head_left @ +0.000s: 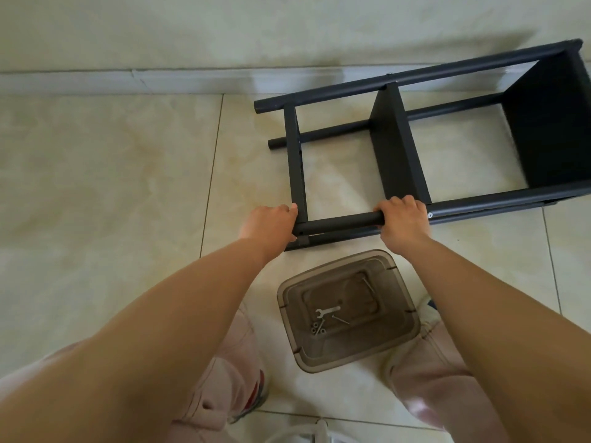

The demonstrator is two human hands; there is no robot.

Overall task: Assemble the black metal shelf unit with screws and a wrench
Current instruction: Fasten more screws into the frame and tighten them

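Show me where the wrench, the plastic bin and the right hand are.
wrench [327, 311]: head view, middle of its shaft.
plastic bin [403, 290]: head view, right rim.
right hand [403, 222]: head view, back of the hand.

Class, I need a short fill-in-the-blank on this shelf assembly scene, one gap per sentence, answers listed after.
1. The shelf unit lies on its ____ on the tiled floor.
2. The left hand and right hand both grip a black ____.
3. The wrench lies inside the brown ____.
4. The container sits between the person's ____.

Answers: side; tube; container; legs
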